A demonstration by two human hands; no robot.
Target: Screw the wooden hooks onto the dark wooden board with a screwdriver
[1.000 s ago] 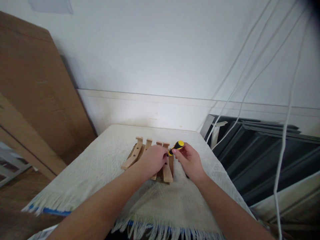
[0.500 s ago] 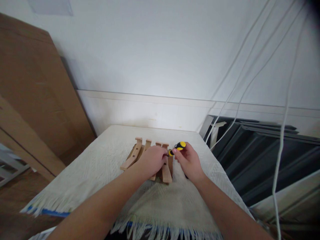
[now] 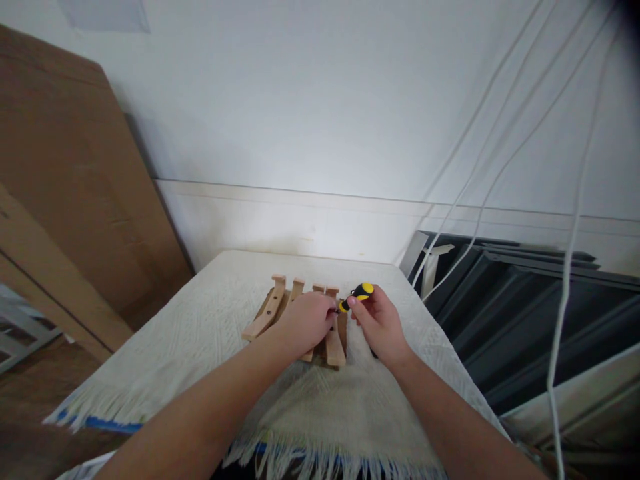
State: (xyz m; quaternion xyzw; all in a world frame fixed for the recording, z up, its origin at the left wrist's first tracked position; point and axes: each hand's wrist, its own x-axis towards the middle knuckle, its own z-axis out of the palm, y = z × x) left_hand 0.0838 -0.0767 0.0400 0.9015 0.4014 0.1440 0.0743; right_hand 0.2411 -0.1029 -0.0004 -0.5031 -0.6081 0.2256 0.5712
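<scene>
A short yellow-and-black screwdriver point(image 3: 365, 291) lies slanted in the fingers of my right hand point(image 3: 384, 328), its tip pointing left. My left hand point(image 3: 311, 321) is closed at that tip, over the wooden rack; whatever its fingertips pinch is too small to make out. Beneath it, the rack has several pale wooden slats with hooked ends across a darker board. The leftmost slat point(image 3: 269, 312) shows two dark holes or screw heads. At the right, another slat point(image 3: 335, 347) runs toward me. The left hand covers the middle of the rack.
A white fringed cloth point(image 3: 190, 333) covers the table, which stands against a pale wall. Large cardboard point(image 3: 75, 153) leans at the left. Dark grey panels point(image 3: 520, 313) stack at the right, with white cables point(image 3: 563, 300) hanging in front.
The view has shifted very slightly. Both hands, the screwdriver and the wooden rack keep nearly the same places relative to each other.
</scene>
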